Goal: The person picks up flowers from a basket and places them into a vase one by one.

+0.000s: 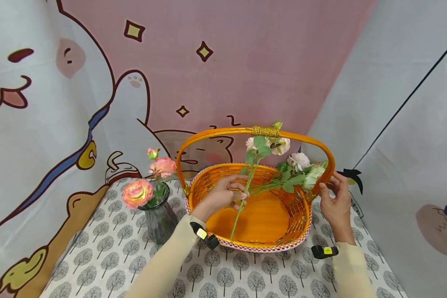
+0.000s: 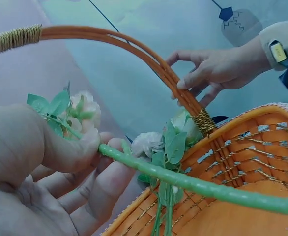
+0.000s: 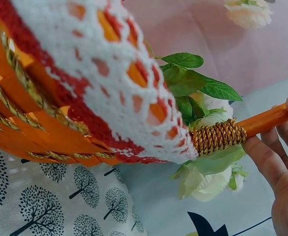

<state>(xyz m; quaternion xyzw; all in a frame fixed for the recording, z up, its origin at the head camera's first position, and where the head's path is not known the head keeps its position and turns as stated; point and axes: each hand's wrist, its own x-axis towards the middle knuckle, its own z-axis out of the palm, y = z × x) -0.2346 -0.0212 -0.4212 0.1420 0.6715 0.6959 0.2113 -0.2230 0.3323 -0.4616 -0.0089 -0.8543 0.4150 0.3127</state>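
head view looks forward and down from above; wrist views, closer in, share the gold-wrapped handle base (image 2: 203, 122).

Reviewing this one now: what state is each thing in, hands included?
Basket, upright, open-topped
Basket handle, raised in an arch, held near its right end
Held flower spray, tilted, stem pinched
White flowers, leaning in the basket, blooms near its right end
Vase, upright
Pink flowers, standing in the vase
Tablecloth, spread under basket and vase
Left hand, pinching the spray's stem
Right hand, gripping the handle
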